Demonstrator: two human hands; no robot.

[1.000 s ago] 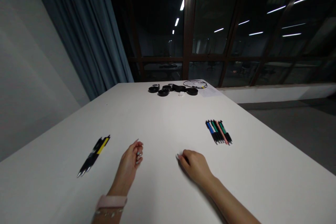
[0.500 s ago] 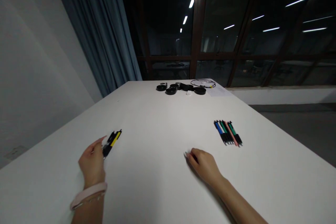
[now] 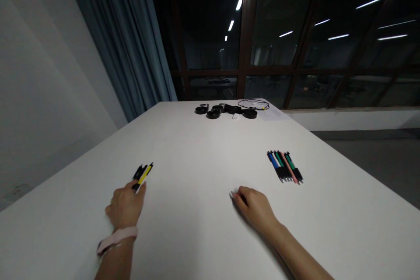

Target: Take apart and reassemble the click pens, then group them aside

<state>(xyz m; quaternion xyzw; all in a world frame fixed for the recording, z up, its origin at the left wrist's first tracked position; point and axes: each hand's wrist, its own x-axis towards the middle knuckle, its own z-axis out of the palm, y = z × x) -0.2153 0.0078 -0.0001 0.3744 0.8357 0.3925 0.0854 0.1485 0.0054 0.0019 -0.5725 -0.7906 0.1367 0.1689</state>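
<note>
Our left hand [image 3: 124,205] straddles the yellow pen [image 3: 144,175], apparently steadying it, beside black pens [image 3: 139,172] at near left (end covered, so we cannot tell whether it grips); our right hand [image 3: 256,205] rests loosely curled, well apart. Farther right, coloured pens [image 3: 282,166] lie side by side, presumably for tidiness.

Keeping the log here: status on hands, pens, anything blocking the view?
Left hand on yellow pen, hold unclear. Right hand curled on the table, no pen visible in it. Left hand hides near ends of yellow pen and black pens.
</note>
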